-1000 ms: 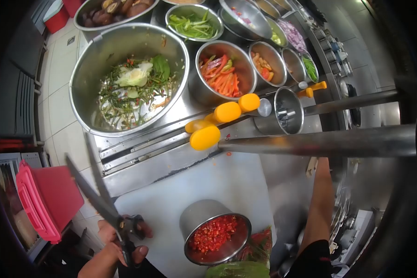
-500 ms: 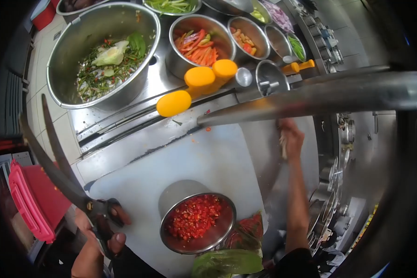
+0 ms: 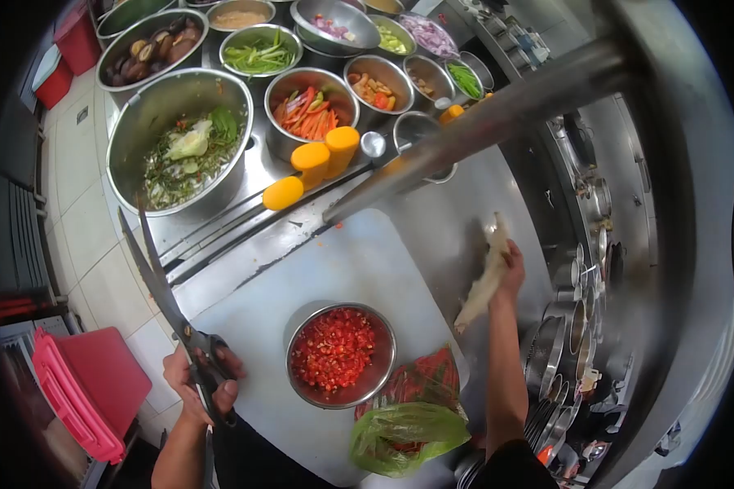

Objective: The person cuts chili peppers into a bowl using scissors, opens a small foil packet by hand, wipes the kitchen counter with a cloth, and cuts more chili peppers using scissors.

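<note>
My left hand [image 3: 194, 385] is closed around the handles of a pair of black-handled scissors [image 3: 165, 293], whose blades are apart and point up and away. In my right hand [image 3: 510, 275] is a limp whitish cloth [image 3: 485, 285], held over the steel counter right of the cutting board. Chopped red chillies [image 3: 334, 349] lie in a steel bowl [image 3: 375, 386] on the white cutting board [image 3: 261, 318], between my hands. By the bowl's near right side rests a green plastic bag [image 3: 404, 428] with red contents, seemingly chillies.
A large steel pot [image 3: 122, 171] with greens and scraps stands far left. Behind the board are yellow-handled tools [image 3: 310, 163] and several steel containers, one with pepper strips [image 3: 308, 112]. A metal pole [image 3: 481, 130] crosses the upper right. A red lidded bin [image 3: 98, 383] sits left.
The view has shifted, showing more containers at the back. My right hand has come nearer, and the cloth in it now hangs in full sight. My left hand still grips the scissors.
</note>
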### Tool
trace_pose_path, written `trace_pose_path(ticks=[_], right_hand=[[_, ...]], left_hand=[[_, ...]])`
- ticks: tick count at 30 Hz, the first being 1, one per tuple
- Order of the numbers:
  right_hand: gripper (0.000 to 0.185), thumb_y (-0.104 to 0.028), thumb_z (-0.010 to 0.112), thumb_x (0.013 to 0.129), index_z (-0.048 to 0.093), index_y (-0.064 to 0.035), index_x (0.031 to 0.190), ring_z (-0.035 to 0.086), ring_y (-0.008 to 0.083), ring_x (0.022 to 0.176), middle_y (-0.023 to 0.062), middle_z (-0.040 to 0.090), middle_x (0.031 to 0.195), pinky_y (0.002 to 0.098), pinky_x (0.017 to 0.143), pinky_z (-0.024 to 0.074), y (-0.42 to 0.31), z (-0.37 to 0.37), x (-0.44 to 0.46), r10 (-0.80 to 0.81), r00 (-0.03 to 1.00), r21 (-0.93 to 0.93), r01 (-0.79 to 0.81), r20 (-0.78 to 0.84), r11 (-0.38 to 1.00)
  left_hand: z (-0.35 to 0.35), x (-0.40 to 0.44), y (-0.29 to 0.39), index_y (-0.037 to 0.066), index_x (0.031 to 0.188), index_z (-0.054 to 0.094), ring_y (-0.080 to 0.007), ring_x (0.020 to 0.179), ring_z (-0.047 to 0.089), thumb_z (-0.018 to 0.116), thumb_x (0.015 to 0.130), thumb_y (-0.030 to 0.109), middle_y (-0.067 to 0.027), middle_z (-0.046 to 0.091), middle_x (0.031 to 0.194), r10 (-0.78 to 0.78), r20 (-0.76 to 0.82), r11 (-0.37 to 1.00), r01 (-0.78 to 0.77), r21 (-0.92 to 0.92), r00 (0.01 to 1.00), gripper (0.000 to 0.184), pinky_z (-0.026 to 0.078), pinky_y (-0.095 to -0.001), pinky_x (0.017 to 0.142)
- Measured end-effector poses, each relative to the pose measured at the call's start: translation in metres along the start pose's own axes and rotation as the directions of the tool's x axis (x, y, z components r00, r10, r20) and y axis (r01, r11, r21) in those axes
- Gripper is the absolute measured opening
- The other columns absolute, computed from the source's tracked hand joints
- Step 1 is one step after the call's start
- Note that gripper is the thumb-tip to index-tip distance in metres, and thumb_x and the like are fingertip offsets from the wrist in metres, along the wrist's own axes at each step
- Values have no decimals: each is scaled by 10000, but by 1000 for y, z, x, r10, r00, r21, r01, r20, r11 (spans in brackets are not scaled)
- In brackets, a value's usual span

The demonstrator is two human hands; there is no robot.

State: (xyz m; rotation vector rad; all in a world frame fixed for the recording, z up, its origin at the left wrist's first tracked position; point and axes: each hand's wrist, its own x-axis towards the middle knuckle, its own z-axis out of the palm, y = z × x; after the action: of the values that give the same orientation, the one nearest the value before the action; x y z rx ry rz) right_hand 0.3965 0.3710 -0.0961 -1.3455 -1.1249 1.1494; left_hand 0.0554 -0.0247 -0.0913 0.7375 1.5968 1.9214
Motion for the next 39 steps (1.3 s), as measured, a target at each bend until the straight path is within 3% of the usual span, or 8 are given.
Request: trace_pose_path(ticks=[2,4,9,15,21,25,35,39], right_hand=[[339,-180,518,844,593,-32,1140,569,193,962,86,609,1046,284,871,433,3,40,3,-104,986,-331,56,-132,942],[358,-129,550,810,606,-32,1150,563,193,988,91,616,1078,276,896,413,0,83,1,-75,996,-262,62,-41,963],[418,19,556,723,636,-17,1131,534,204,1111,108,606,1169,276,976,374,-7,132,-41,-17,894,-270,153,447,951],[288,42,572,697,721,-55,924,616,237,1028,104,687,1005,341,999,386,-6,72,-71,-179,527,-144,513,831,846],[238,117,566,633,698,-80,653,659,232,891,77,701,791,407,948,422,12,-58,-108,-171,733,-426,550,658,718],[149,101,576,609,671,-14,609,637,218,834,119,661,700,309,774,497,7,-127,-167,-73,959,-522,213,275,826],[176,97,504,616,667,31,620,641,191,767,99,673,687,283,755,490,6,-151,-346,-9,915,-409,-172,-404,896],[166,92,520,621,668,18,606,626,183,766,97,677,717,286,750,484,20,-130,-427,-84,878,-356,-103,-471,929]], left_hand=[[-2,3,2,-33,861,507,-181,504,604,742,699,319,-119,596,623,23,40,1000,-24,19,999,453,498,-264,482],[-1,5,4,-29,866,505,-180,504,604,745,704,324,-122,599,626,42,79,998,-45,40,996,456,496,-261,483],[-2,4,4,-20,906,488,-176,539,608,759,719,331,-127,603,666,-12,84,1000,13,-7,996,481,492,-254,500],[-1,1,9,-12,915,488,-168,562,605,785,699,395,-121,599,709,-111,67,994,112,-2,992,548,491,-250,520],[-4,7,9,-12,893,497,-163,565,603,788,690,414,-110,600,710,-103,108,994,105,-11,989,554,493,-256,523],[-4,11,13,-19,896,500,-160,569,610,783,699,389,-102,601,708,-130,169,991,133,-1,977,535,504,-254,530],[-3,21,19,-5,846,503,-156,549,606,708,747,135,-94,605,686,-185,311,977,208,-42,932,267,489,-257,516],[-1,27,22,7,813,514,-160,510,594,661,761,36,-89,594,633,-201,371,976,219,-7,907,158,464,-254,468]])
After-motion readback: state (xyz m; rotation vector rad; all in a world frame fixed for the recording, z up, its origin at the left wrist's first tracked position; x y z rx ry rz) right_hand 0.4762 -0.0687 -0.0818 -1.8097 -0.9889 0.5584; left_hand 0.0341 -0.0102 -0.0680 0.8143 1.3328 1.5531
